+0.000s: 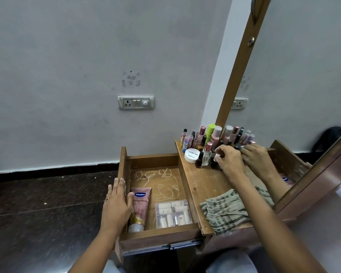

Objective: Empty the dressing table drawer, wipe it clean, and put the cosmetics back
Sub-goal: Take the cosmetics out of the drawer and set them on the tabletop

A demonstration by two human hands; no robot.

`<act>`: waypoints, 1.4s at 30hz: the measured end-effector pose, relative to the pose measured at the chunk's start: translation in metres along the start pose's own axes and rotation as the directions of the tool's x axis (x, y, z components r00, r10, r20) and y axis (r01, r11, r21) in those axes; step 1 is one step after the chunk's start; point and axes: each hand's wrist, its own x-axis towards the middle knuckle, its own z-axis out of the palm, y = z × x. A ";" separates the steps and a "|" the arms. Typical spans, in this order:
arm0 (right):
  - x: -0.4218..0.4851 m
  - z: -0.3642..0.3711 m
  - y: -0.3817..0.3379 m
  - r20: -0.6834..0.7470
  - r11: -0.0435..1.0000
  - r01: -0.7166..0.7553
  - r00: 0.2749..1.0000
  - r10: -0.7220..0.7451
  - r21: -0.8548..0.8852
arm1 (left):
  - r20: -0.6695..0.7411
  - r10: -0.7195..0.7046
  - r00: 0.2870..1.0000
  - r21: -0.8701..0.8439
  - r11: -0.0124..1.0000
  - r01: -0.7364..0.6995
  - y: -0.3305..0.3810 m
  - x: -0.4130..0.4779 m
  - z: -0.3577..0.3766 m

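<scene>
The drawer point(161, 180) is pulled right out to the left of the tabletop point(205, 182). Only two things are in it so far, both at the front: a pink Vaseline tube point(140, 205) along the left wall and a clear case of minis point(173, 213) on the right. So the putting-back stage looks barely started, tbh.

The rest of the cosmetics point(203, 136) are bunched upright at the back of the tabletop against the mirror point(303, 75). A white round jar point(192, 155) and a small glass bottle point(207, 156) stand at the front of the bunch.

The right hand point(228, 160) is over the front-right bottles with its fingers curled down onto them. Whether one is actually pinched can't be told, since the knuckles hide it. The left hand point(116, 201) is laid flat on the drawer's left wall, fingers straight, thumb just beside the tube.

Tips for this bit:
- One bottle should be lifted straight up. They're packed tight and skinny, so a sideways drag would probably knock over the neighbours.
- The front row is best cleared first, so nothing has to be reached over.
- Bottles are better laid down or stood at the bare back of the drawer, not on the case.
- The drawer is best kept steadied with the flat hand.

The checked cloth point(224, 209) is lying crumpled at the front of the tabletop, near enough for drips.
</scene>
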 end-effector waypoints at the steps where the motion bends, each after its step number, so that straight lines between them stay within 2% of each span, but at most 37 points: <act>1: 0.000 -0.001 0.000 -0.012 1.000 -0.001 1.000 0.000 -0.012 | 0.000 0.000 1.000 -0.003 1.000 0.000 0.000 0.000 0.000; 4: -0.009 -0.010 -0.013 -0.094 0.997 0.072 0.993 -0.076 -0.040 | -0.001 0.001 1.000 -0.002 1.000 -0.001 0.000 0.000 0.000; 6: -0.023 -0.016 -0.034 -0.131 0.987 0.161 0.979 -0.158 0.014 | -0.003 -0.002 1.000 0.002 1.000 0.002 0.001 0.000 -0.001; 7: -0.032 -0.015 -0.047 -0.105 0.982 0.178 0.980 -0.170 0.070 | -0.004 -0.006 1.000 0.004 1.000 0.006 0.001 0.000 -0.001; 8: -0.041 -0.013 -0.062 -0.041 0.976 0.164 0.986 -0.159 0.144 | -0.005 -0.010 1.000 0.007 1.000 0.010 0.002 0.000 -0.002; 10: -0.055 0.006 -0.087 0.185 0.962 0.049 0.977 -0.102 0.270 | -0.007 -0.010 1.000 0.017 1.000 0.010 0.003 0.000 -0.002; 12: -0.066 0.038 -0.107 0.423 0.967 -0.067 0.905 -0.045 0.247 | -0.006 -0.006 1.000 0.025 1.000 0.006 0.003 0.000 -0.002; 14: -0.073 0.077 -0.121 0.600 0.954 -0.210 0.799 0.042 0.214 | 0.002 -0.004 1.000 0.028 1.000 0.004 0.002 0.001 -0.002; 16: -0.080 0.112 -0.134 0.704 0.933 -0.328 0.697 0.133 0.149 | 0.004 -0.003 1.000 0.030 1.000 0.003 0.002 0.000 -0.003; 19: -0.089 0.152 -0.146 0.712 0.910 -0.412 0.651 0.263 0.040 | 0.000 0.001 1.000 0.034 0.999 -0.001 0.003 -0.001 -0.004; 25: -0.099 0.187 -0.159 0.611 0.814 -0.571 0.685 0.396 0.112 | -0.011 0.013 1.000 0.034 0.999 -0.012 0.001 0.000 -0.002; 28: -0.098 0.189 -0.161 0.592 0.793 -0.602 0.673 0.443 0.092 | -0.013 0.011 1.000 0.027 1.000 -0.010 0.001 0.000 -0.002; 31: -0.094 0.186 -0.160 0.640 0.813 -0.577 0.654 0.402 0.079 | -0.014 0.009 1.000 0.016 1.000 -0.009 0.001 0.001 -0.003; 33: -0.090 0.183 -0.160 0.642 0.822 -0.560 0.670 0.373 0.107 | -0.011 0.006 1.000 0.009 1.000 -0.006 0.001 0.001 -0.003; 35: -0.083 0.178 -0.161 0.627 0.842 -0.522 0.704 0.334 0.138 | -0.008 -0.004 1.000 0.003 1.000 0.004 0.001 0.002 -0.003; 39: -0.057 0.133 -0.164 0.554 0.915 -0.343 0.813 0.177 0.211 | 0.004 0.018 1.000 -0.015 1.000 -0.018 0.000 0.000 -0.004; 42: -0.029 0.080 -0.164 0.346 0.952 -0.176 0.934 0.082 0.250 | 0.002 0.018 1.000 -0.017 1.000 -0.018 0.001 0.000 -0.006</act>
